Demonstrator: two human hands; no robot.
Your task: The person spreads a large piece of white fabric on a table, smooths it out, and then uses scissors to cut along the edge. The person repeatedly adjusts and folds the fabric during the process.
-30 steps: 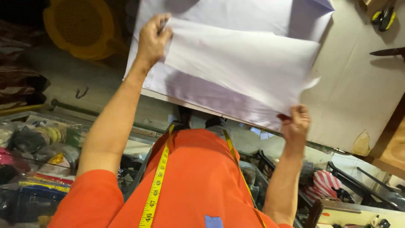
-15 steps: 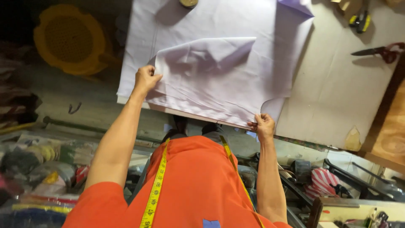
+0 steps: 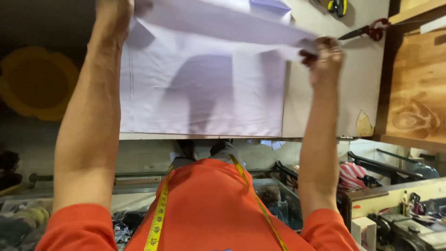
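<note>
While both arms are reaching out over the cutting table (image 3: 325, 111), the left hand (image 3: 114, 11) and right hand (image 3: 325, 53) are each pinching the folded edge of the pale lilac cloth (image 3: 204, 93), lifting it clear. Judging from this, a fold is being laid; next, edges need aligning and smoothing flat, clear of the scissors (image 3: 367, 31).

One small white box (image 3: 364, 231) with an open front stands at the near right, beside the dark machine (image 3: 409, 232). No labels, signs or screens show.

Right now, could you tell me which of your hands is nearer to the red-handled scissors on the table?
Right. The right hand pinches the white cloth just left of the red-handled scissors; the left hand holds the cloth's far corner, across the sheet from them.
</note>
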